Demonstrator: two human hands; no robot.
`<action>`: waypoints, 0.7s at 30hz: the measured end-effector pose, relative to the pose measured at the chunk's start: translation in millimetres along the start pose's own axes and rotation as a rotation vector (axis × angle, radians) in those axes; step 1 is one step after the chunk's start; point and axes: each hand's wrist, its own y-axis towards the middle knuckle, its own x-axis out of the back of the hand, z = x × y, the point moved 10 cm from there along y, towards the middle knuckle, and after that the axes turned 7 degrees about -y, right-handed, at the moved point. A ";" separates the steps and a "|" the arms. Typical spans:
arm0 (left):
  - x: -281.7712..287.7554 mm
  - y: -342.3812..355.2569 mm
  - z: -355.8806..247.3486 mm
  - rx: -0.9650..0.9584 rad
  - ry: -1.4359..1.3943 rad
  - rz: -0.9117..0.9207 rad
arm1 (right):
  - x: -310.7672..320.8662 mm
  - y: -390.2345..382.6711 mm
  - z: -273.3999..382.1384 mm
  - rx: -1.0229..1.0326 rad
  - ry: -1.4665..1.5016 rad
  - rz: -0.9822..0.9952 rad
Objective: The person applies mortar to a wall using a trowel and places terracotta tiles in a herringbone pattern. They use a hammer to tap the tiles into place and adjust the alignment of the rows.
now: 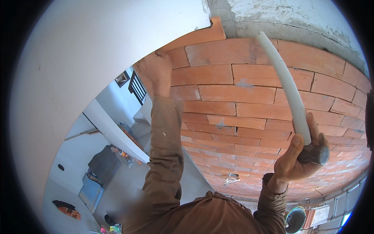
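My right hand point(298, 158) is wrapped round a mallet, close to its dark, blunt head point(313, 154). The mallet's pale grey handle point(286, 84) points up in front of the brickwork. Raised high, my left hand point(156, 72) is at the left edge of the brick wall, by the lower left end of an orange brick point(198, 37). That brick lies at a slant on the top course, below the concrete. My left fingers are mostly hidden, so their grip on the brick cannot be made out.
The red brick wall point(237, 93) fills the right side, under a rough concrete beam point(280, 29). A smooth white surface point(97, 43) crosses the upper left. Below are a grey floor point(128, 179), a blue panel point(90, 191), and wires point(231, 179) sticking out of the wall.
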 end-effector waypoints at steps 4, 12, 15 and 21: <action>3.0 -0.1 -11.4 -0.050 0.026 0.083 | -1.3 -1.3 -2.3 -0.003 -0.003 0.006; -1.7 -0.7 8.0 -0.237 -0.089 0.136 | -9.0 -0.7 0.7 0.002 0.037 0.047; -1.4 1.7 10.6 -0.190 -0.163 0.162 | -9.3 -1.6 1.5 0.000 0.038 0.045; -14.1 4.1 16.1 -0.037 -0.170 0.353 | -7.3 -3.3 3.5 -0.003 0.043 0.024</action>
